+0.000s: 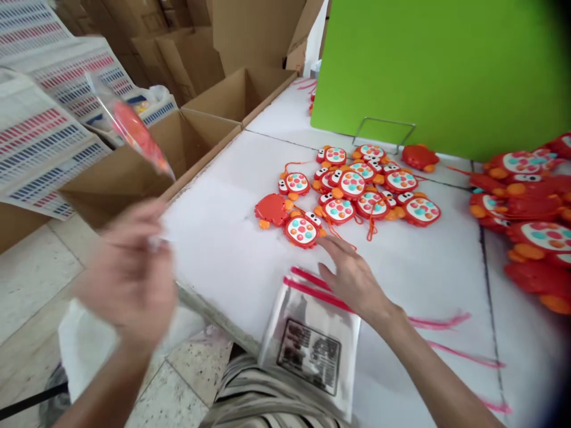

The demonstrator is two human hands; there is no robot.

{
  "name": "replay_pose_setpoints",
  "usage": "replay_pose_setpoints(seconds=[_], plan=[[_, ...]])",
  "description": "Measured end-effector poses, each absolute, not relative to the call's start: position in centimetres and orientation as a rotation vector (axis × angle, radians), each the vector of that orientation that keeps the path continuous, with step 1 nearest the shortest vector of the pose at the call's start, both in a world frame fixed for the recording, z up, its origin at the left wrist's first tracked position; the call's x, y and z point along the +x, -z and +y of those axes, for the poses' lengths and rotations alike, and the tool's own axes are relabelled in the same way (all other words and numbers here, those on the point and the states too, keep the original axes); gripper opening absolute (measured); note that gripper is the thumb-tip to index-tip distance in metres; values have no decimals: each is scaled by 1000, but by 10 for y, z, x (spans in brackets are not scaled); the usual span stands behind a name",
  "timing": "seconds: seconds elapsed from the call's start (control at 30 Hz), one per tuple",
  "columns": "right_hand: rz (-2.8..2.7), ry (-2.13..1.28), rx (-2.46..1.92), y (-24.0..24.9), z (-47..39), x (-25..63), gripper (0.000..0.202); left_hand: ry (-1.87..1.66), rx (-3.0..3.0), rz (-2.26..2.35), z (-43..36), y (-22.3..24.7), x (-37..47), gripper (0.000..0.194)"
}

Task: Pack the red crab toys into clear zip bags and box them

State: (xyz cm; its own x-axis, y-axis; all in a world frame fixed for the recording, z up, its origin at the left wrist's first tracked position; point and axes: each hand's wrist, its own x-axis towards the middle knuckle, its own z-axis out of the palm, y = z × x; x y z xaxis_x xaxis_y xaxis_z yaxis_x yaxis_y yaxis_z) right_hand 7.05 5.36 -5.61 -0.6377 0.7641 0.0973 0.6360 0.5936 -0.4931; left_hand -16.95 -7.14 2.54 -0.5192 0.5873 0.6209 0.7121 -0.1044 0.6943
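Observation:
My left hand (134, 267) is smeared by motion at the left, with its fingers drawn together near the table edge; what it holds, if anything, cannot be made out. A clear bag with a red toy inside (134, 134) hangs in the air above an open box, apart from the hand. My right hand (350, 267) has its fingers spread, the fingertips at the nearest red crab-like toy (302, 230). Beneath that hand lies a clear zip bag (312, 351) with pink strips and a black printed label. Several similar toys (352, 183) lie in a cluster beyond it.
Open cardboard boxes (196, 128) stand along the table's left edge. A green board (437, 71) rises behind the toys, with a wire stand at its base. More red toys (544, 232) are heaped at the right. White slatted baskets (35, 137) are at the far left.

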Motion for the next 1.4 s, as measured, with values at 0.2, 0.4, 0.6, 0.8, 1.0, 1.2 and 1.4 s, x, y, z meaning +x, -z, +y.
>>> replay_pose_setpoints(seconds=[0.2, 0.4, 0.6, 0.8, 1.0, 1.2, 1.4], plan=[[-2732, -516, -1090, 72, 91, 9, 67, 802, -2770, -2058, -81, 80, -60, 21], [-2436, -726, -1222, 69, 83, 58, 50, 496, -2806, -1852, -82, 113, -44, 25], [-1158, -1656, -1454, 62, 32, 123, 38, 435, -2858, -1824, -74, 107, -42, 2], [-582, -1837, -1515, 53, -21, 154, 45, 786, -2825, -2160, -77, 111, -39, 17], [-527, -1907, -1722, 56, -54, 170, 60, 1111, -2875, -2205, -79, 108, -45, 53], [-700, -2082, -1695, 55, -71, 183, 58, 1032, -2987, -2019, -73, 108, -43, 17], [-712, -1994, -1357, 41, -57, 162, 45, 678, -2961, -1872, -78, 118, -39, 11]])
